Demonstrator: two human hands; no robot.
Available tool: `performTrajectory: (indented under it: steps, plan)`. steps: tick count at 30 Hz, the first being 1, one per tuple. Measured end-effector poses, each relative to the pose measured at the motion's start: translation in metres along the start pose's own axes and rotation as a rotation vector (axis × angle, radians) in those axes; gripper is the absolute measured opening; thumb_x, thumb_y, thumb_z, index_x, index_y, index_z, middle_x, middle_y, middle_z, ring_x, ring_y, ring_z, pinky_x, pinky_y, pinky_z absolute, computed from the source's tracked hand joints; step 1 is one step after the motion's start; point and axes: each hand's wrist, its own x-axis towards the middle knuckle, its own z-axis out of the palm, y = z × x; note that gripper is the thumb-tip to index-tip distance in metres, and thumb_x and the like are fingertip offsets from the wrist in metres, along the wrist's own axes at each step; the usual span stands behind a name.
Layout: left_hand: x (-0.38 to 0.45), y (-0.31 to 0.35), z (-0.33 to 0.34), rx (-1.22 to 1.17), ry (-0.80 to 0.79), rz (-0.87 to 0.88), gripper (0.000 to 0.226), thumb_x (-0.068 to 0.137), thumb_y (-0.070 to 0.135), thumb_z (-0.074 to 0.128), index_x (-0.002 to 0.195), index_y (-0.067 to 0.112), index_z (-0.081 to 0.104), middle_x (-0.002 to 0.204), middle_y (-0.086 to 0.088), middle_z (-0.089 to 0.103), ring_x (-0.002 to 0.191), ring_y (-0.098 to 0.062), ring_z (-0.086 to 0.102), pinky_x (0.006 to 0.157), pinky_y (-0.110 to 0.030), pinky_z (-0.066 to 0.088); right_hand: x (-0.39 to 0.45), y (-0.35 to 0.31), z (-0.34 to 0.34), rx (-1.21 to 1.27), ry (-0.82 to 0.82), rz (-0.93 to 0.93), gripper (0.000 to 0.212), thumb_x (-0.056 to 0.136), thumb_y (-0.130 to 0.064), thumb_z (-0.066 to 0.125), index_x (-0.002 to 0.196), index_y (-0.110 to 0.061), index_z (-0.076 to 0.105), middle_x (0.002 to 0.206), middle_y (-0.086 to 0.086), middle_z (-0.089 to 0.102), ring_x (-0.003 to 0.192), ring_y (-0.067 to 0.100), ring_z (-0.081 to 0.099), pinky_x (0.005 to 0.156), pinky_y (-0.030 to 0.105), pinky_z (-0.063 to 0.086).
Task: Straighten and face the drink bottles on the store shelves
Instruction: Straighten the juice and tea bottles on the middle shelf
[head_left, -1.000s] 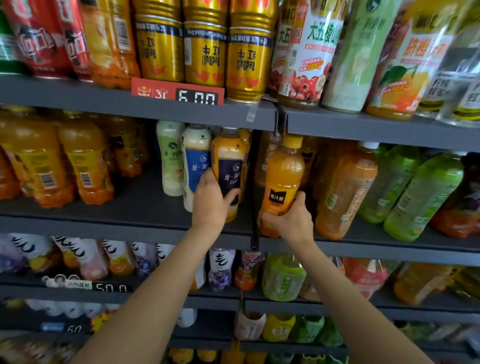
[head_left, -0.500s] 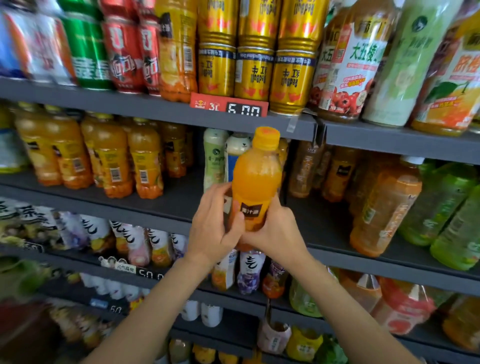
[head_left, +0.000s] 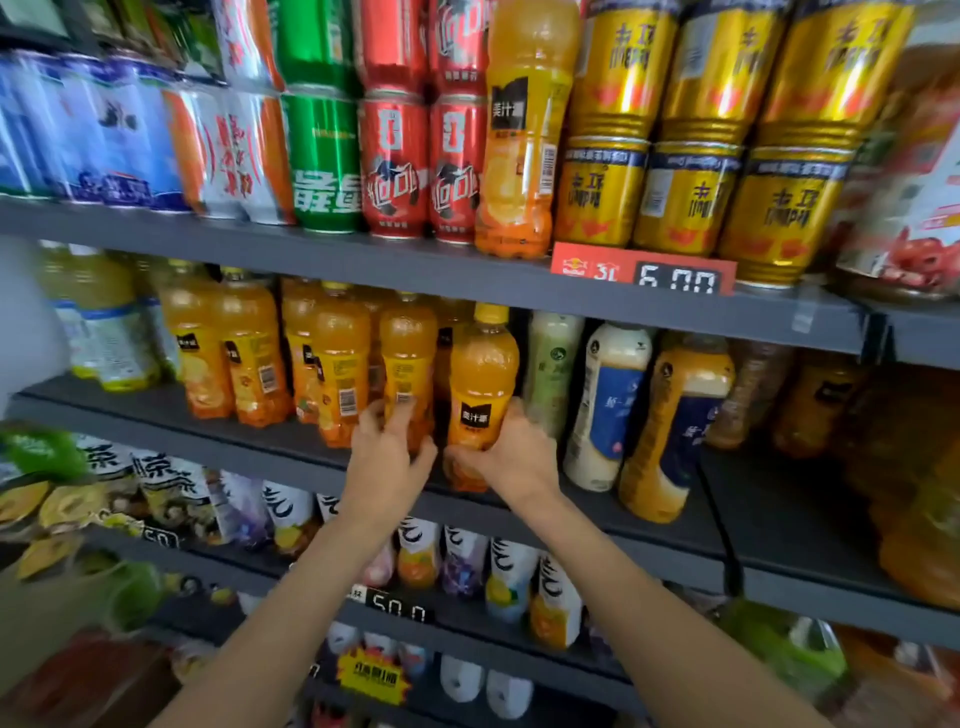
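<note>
At frame centre, the orange juice bottle is gripped low by the right hand at the shelf edge; the left hand, fingers spread and holding nothing, could topple neighbouring bottles if swept sideways.

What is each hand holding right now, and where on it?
The right hand grips the orange juice bottle by its lower body, near the base. The left hand holds nothing; its fingers are spread beside the neighbouring bottle.
</note>
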Motion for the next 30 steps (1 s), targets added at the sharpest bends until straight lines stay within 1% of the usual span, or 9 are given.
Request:
performTrajectory:
  steps: [3,5,8,12,14,18,22,26,30]
  plan:
    - [0.023,-0.027,0.004,-0.015,-0.085,0.036,0.050,0.088,0.015,0.060,0.136,0.019,0.047,0.142,-0.023,0.031,0.130,-0.043,0.032,0.106,-0.047,0.033,0.018,-0.011,0.017,-0.008,0.014,0.043,0.068,0.070,-0.051,0.076,0.113,-0.009,0.044,0.108,0.011,0.065,0.100,0.030,0.063,0.080,0.040,0.051]
    - [0.033,-0.035,0.009,-0.012,-0.159,0.100,0.050,0.088,0.012,0.059,0.135,0.021,0.047,0.150,-0.019,0.022,0.137,-0.040,0.025,0.108,-0.046,0.032,0.026,-0.015,0.024,-0.025,0.015,0.043,0.068,0.071,-0.050,0.075,0.114,-0.008,0.043,0.109,0.011,0.065,0.101,0.031,0.062,0.082,0.041,0.050]
    - [0.046,-0.039,0.016,-0.019,-0.175,0.157,0.053,0.088,0.011,0.058,0.138,0.024,0.044,0.155,-0.013,0.012,0.139,-0.036,0.022,0.108,-0.046,0.032,0.032,-0.017,0.031,-0.040,0.018,0.062,0.068,0.071,-0.049,0.075,0.115,-0.008,0.043,0.109,0.011,0.065,0.102,0.031,0.062,0.084,0.042,0.050]
    - [0.066,-0.035,0.025,-0.022,-0.235,0.139,0.064,0.088,0.006,0.055,0.144,0.026,0.034,0.157,-0.011,0.002,0.140,-0.034,0.020,0.112,-0.041,0.026,0.032,-0.018,0.038,-0.042,0.067,0.089,0.069,0.071,-0.047,0.076,0.116,-0.007,0.043,0.112,0.011,0.062,0.103,0.030,0.061,0.085,0.042,0.050]
    - [0.073,-0.033,0.029,-0.059,-0.247,0.132,0.065,0.086,0.001,0.054,0.144,0.023,0.034,0.156,-0.013,0.006,0.140,-0.035,0.021,0.112,-0.039,0.025,0.033,-0.021,0.041,-0.059,0.097,0.102,0.071,0.071,-0.047,0.076,0.120,-0.007,0.042,0.117,0.012,0.057,0.107,0.029,0.057,0.087,0.040,0.048]
    - [0.064,-0.043,0.032,-0.168,-0.130,0.119,0.051,0.086,-0.002,0.054,0.134,0.011,0.049,0.148,-0.014,0.033,0.136,-0.029,0.031,0.107,-0.030,0.029,0.037,-0.025,0.041,-0.080,0.094,0.114,0.074,0.071,-0.046,0.077,0.122,-0.006,0.042,0.120,0.011,0.053,0.110,0.027,0.054,0.087,0.036,0.045]
    - [0.045,-0.054,0.025,-0.226,0.081,0.167,0.038,0.083,-0.006,0.056,0.120,0.000,0.054,0.132,-0.018,0.045,0.119,-0.031,0.048,0.098,-0.037,0.044,0.040,-0.036,0.045,-0.046,0.062,0.126,0.074,0.071,-0.043,0.078,0.123,-0.005,0.041,0.123,0.012,0.050,0.112,0.028,0.053,0.089,0.037,0.044]
    - [0.033,-0.057,0.009,-0.290,0.228,0.268,0.036,0.078,-0.012,0.054,0.112,0.000,0.053,0.114,-0.014,0.046,0.100,-0.022,0.052,0.083,-0.023,0.043,0.041,-0.054,0.061,0.031,0.035,0.148,0.074,0.073,-0.037,0.078,0.126,-0.005,0.037,0.125,0.014,0.045,0.112,0.031,0.052,0.092,0.040,0.043]
    - [0.034,-0.054,0.000,-0.246,0.221,0.289,0.037,0.075,-0.012,0.056,0.110,0.001,0.053,0.110,-0.015,0.047,0.101,-0.029,0.051,0.084,-0.032,0.042,0.048,-0.068,0.073,0.106,-0.022,0.186,0.077,0.078,-0.033,0.074,0.136,-0.007,0.030,0.132,0.017,0.041,0.116,0.036,0.050,0.094,0.041,0.043]
